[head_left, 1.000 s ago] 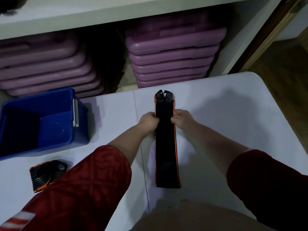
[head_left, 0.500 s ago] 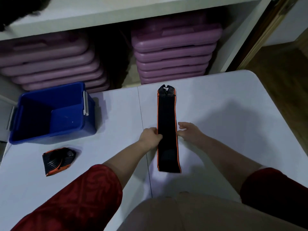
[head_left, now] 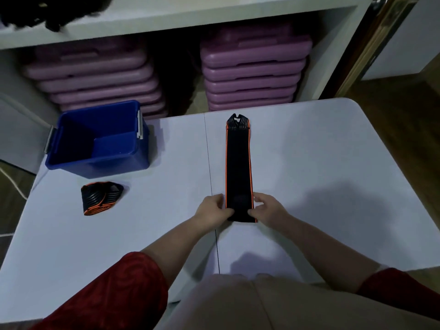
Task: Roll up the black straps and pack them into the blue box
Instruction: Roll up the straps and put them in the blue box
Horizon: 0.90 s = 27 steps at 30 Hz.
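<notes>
Left hand (head_left: 212, 209) and right hand (head_left: 267, 208) pinch the black strap's (head_left: 238, 163) near end between them.

Likely a gym or fitness-studio storeroom. 2 stacks of purple aerobic step platforms (head_left: 252, 67) sat under a white shelf (head_left: 190, 17). A white folding table (head_left: 321, 163) stood in front, wood-plank floor (head_left: 392, 110) beside it. On the table, an orange-edged black strap (head_left: 238, 163) and blue plastic box (head_left: 107, 166) suited sports kit.

Rolled strap (head_left: 101, 197) just before blue box (head_left: 107, 166)
</notes>
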Tool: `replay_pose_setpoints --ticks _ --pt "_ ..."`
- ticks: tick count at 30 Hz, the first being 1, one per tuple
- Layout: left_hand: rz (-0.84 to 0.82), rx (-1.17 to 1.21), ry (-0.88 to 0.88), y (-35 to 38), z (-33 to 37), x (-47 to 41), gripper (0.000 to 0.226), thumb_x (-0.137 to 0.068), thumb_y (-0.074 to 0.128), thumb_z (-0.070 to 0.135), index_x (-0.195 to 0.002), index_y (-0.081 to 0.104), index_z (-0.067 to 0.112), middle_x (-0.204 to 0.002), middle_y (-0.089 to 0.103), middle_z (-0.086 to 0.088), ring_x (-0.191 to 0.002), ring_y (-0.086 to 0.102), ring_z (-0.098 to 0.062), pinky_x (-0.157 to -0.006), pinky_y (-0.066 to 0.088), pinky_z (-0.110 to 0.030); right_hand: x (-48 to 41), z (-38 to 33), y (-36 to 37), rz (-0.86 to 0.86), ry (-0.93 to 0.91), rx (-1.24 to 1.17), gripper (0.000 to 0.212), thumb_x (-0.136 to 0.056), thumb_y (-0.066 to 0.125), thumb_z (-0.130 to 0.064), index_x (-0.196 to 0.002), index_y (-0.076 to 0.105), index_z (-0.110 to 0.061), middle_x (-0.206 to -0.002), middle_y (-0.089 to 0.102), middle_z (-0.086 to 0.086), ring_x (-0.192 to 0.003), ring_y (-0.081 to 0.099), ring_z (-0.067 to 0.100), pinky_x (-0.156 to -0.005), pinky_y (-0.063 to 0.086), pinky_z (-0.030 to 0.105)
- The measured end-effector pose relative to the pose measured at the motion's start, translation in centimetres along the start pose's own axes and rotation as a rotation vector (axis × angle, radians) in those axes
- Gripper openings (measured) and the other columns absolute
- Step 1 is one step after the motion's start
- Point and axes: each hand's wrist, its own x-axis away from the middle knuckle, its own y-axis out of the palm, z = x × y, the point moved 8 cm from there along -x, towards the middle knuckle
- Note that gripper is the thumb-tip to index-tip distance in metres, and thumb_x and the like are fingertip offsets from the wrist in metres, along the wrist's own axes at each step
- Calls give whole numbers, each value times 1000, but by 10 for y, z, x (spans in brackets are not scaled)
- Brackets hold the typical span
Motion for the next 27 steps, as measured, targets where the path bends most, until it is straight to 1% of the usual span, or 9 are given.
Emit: replay_pose_setpoints --ticks 2,3,6,7,9,13,19,22,27 --pt "-4 -160 113 5 2 8 35 -69 63 39 -96 64 17 -84 66 -8 -81 61 -24 -60 44 -24 11 5 3 -4 -41 81 51 -80 72 -18 -128 56 -19 -111 51 -9 -96 59 17 -91 49 32" --pt "-8 -224 159 9 1 13 38 -70 65 43 -100 63 20 -85 64 -4 -86 58 -22 -63 39 -21 16 5 3 3 -82 135 57 -77 74 -26 -130 55 -17 -116 52 -6 -103 58 18 -95 48 35" --pt "-29 -397 264 19 1 25 66 -76 69 47 -132 52 17 -120 56 -2 -117 48 -19 -93 38 -21 26 6 11 -29 -224 289 69 -67 67 -47 -128 58 -16 -129 54 3 -120 52 18 -103 43 34" --pt "-40 -438 268 21 0 27 69 -78 69 43 -137 47 16 -128 52 -3 -123 45 -18 -100 36 -22 27 7 14 -46 -242 328 68 -67 65 -46 -127 58 -16 -134 51 4 -123 50 18 -104 41 33" --pt "-39 -488 290 23 2 28 57 -83 64 32 -136 48 16 -130 51 -4 -123 47 -19 -100 37 -22 28 7 16 -42 -254 358 56 -75 65 -35 -126 60 -14 -138 49 6 -125 50 20 -105 40 33" --pt "-8 -467 333 25 9 26 47 -88 54 18 -135 50 16 -126 59 -8 -115 55 -25 -98 43 -28 28 5 20 12 -287 381 39 -87 60 -20 -125 58 -11 -123 61 7 -114 57 24 -97 43 33" --pt "126 -359 372 26 11 33 42 -93 52 23 -135 45 17 -119 60 -9 -110 56 -23 -91 42 -26 30 12 14 129 -252 293 36 -91 53 -19 -127 50 -15 -110 66 9 -97 62 27 -83 49 38" --pt "170 -335 352 26 10 33 39 -97 45 23 -136 44 17 -119 61 -11 -108 57 -26 -88 43 -29 27 15 9 163 -216 216 31 -91 56 -21 -121 50 -18 -101 63 7 -87 62 26 -78 46 37" --pt "157 -293 277 26 13 21 42 -97 44 21 -138 39 17 -122 60 -11 -109 58 -26 -90 46 -32 7 25 2 212 -67 148 16 -87 60 -27 -102 55 -22 -67 49 -9 -71 55 20 -75 45 34"
